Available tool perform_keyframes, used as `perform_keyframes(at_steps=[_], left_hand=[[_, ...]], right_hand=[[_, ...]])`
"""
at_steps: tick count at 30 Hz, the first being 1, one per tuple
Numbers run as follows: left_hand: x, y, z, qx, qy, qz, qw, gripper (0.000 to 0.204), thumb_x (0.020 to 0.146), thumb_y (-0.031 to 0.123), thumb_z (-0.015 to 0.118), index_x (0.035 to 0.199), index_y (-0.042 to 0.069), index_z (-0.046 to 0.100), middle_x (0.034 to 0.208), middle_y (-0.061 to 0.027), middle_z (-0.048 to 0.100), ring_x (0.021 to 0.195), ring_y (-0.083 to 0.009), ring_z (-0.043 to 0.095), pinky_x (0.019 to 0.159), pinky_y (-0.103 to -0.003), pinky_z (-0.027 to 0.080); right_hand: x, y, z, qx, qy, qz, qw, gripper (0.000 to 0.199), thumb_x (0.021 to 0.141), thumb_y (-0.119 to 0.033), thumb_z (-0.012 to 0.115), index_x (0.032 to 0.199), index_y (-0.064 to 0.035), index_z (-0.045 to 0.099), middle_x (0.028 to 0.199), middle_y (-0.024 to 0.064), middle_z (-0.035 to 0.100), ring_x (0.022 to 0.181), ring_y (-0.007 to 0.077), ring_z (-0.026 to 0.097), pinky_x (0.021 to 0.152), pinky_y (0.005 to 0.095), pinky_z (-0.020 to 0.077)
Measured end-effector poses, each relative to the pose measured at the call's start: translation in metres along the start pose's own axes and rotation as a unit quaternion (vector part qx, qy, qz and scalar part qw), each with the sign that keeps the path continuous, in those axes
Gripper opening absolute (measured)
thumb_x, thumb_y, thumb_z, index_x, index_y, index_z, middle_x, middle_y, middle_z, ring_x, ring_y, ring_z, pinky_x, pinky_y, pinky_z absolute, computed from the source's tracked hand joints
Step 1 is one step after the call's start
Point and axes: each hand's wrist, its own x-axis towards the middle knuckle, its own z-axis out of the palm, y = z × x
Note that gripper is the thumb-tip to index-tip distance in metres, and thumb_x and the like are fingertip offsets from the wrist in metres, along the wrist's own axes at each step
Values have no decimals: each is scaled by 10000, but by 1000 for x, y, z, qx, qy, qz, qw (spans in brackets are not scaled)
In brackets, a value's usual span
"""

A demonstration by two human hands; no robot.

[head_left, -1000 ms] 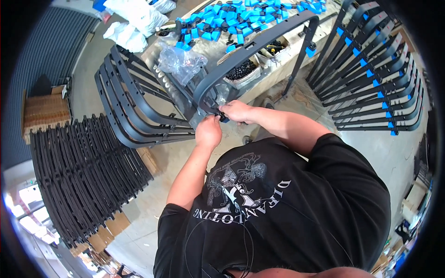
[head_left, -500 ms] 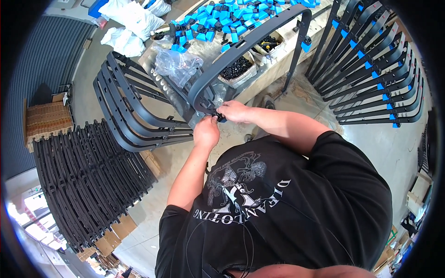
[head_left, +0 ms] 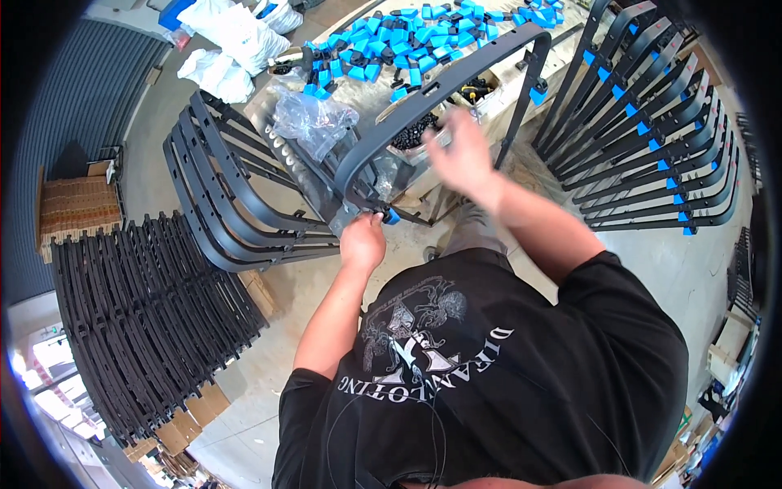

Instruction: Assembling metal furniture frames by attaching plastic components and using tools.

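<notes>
A curved black frame [head_left: 440,85] arches over the front of the workbench. At its near lower end sits a small blue piece [head_left: 393,217]. My left hand [head_left: 363,243] is closed around that end, thumb and fingers pinching at the blue piece. My right hand [head_left: 466,159] is in the air, slightly blurred, its thumb and fingers apart with nothing seen in them. It is just in front of a white box of small black parts [head_left: 415,133], partly covering it. Another blue piece [head_left: 538,93] is on the frame's far leg.
Blue-and-black pieces [head_left: 391,41] lie heaped on the workbench, near a clear plastic bag [head_left: 314,118]. Finished-looking frames with blue pieces [head_left: 652,130] lean at the right. More curved frames [head_left: 216,187] stand at the left, beside stacked black bars [head_left: 155,318]. White sacks [head_left: 232,37] lie behind.
My right hand has left the frame's end and moved right and away, toward the box of black parts. My left hand stays at the frame's end, where the blue piece now shows.
</notes>
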Motion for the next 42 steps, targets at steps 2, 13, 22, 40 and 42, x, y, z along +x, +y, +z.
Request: perform_keyframes(at_steps=[2,13,22,40,42], left_hand=[[1,6,-5,6,-9,-12,1000,352,1048,318,530,998,14,701,1013,-251,713,962,-461,673,851,-545,522],[-4,3,0,2,-3,-36,999,371,1057,364,516,1051,40,697,1061,-227,720,1006,-448,672,861,-527,524],[-8,3,0,-57,7,-43,997,406,1048,389,534,1060,13,684,1019,-276,706,979,-487,667,841,-539,521],[-53,25,-30,-492,-76,73,864,385,1102,257,519,1339,-44,554,1243,-149,684,1106,-199,675,908,-360,561],[-67,17,-34,-376,35,197,905,450,1085,184,540,1465,-49,478,1320,-149,655,1150,-199,654,991,-349,525]], right_hand=[[47,38,-14,-162,34,-36,986,477,855,-306,732,1175,-3,550,1055,199,634,996,374,654,865,515,528],[99,106,27,-172,-306,293,889,588,899,-173,560,1452,-2,455,1320,354,613,1156,439,665,1026,429,518],[-83,63,-53,147,-114,73,980,527,938,-193,674,1407,-85,459,939,172,636,855,309,647,824,426,524],[-90,-33,-74,135,-278,-350,884,310,776,-83,689,1072,-61,599,1083,134,636,926,339,642,833,423,530],[-103,-28,-72,206,-276,-246,906,230,813,-66,668,1030,-45,595,1127,134,629,1010,309,625,896,415,503]])
